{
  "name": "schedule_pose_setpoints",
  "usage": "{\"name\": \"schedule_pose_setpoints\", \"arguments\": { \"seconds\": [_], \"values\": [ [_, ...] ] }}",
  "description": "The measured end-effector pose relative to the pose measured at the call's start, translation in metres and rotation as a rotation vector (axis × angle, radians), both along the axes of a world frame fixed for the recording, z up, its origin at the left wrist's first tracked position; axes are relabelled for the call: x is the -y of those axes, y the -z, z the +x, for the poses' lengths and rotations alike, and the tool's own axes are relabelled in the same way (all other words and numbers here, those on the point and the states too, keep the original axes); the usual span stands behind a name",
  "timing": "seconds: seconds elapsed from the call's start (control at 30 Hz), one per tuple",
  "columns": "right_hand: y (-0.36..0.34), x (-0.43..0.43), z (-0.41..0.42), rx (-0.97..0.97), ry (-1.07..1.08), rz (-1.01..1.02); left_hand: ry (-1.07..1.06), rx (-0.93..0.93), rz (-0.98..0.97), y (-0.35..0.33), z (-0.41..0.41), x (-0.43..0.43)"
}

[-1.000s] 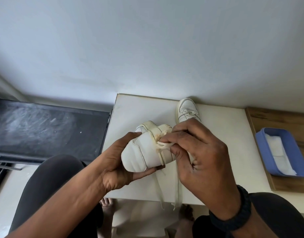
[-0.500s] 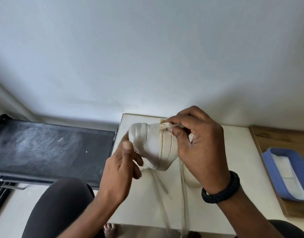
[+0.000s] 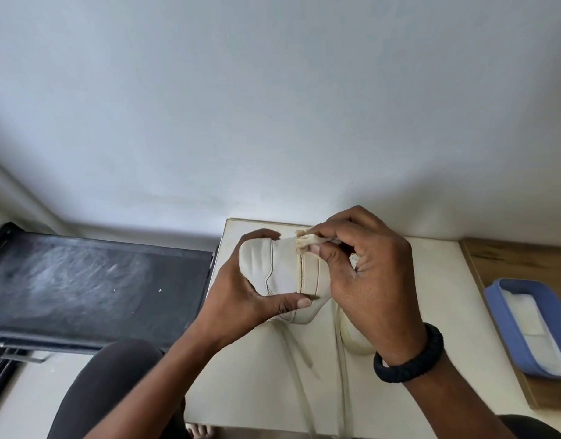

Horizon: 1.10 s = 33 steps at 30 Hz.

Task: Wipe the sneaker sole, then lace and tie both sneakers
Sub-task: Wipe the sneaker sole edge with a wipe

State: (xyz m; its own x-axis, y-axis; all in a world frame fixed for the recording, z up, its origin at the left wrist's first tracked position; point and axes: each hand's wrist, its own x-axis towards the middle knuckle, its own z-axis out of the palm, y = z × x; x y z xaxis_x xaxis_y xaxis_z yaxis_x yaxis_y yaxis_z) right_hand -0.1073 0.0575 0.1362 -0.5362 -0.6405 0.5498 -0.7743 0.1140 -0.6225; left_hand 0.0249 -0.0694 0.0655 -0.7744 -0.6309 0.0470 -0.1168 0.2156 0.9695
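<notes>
- Two hands hold a white sneaker (image 3: 285,270) up above the desk (image 3: 431,280).
- Left hand (image 3: 238,299): grip clamped round the sneaker's left end, thumb below and fingers over the top.
- Right hand (image 3: 367,280): grip pinched on a crumpled cream wad (image 3: 304,242) at the sneaker's upper edge.
- Laces (image 3: 304,359) hang loose.
- Second sneaker (image 3: 355,337) lies on the desk, partly hidden under the right hand.
- Blue tray (image 3: 507,327) sits well to the right.

Prob. home rm: plain white wall (image 3: 272,106) at 12, small table (image 3: 431,280), treadmill-like black deck (image 3: 82,280) at 9, bare foot (image 3: 200,430) at 6.
</notes>
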Motion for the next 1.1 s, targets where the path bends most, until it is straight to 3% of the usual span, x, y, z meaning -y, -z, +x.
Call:
{"name": "schedule_pose_setpoints", "arguments": {
  "seconds": [0.27,0.6,0.8,0.97,1.1],
  "values": [
    [-0.008,-0.018,-0.001,0.203,-0.073,-0.067,-0.148,-0.168,-0.156,-0.009,0.009,-0.030],
    [-0.001,-0.017,0.002,0.205,-0.061,-0.029,-0.113,-0.176,-0.168,0.001,0.011,-0.032],
    [-0.003,-0.020,0.004,0.173,-0.026,-0.006,0.090,-0.006,-0.178,0.006,0.016,-0.023],
    [-0.008,-0.029,0.003,0.002,0.077,0.054,0.028,-0.001,-0.277,0.010,0.015,-0.031],
    [-0.016,-0.036,0.016,-0.131,0.154,0.037,-0.042,-0.100,-0.416,0.011,0.012,-0.032]
  ]
}}
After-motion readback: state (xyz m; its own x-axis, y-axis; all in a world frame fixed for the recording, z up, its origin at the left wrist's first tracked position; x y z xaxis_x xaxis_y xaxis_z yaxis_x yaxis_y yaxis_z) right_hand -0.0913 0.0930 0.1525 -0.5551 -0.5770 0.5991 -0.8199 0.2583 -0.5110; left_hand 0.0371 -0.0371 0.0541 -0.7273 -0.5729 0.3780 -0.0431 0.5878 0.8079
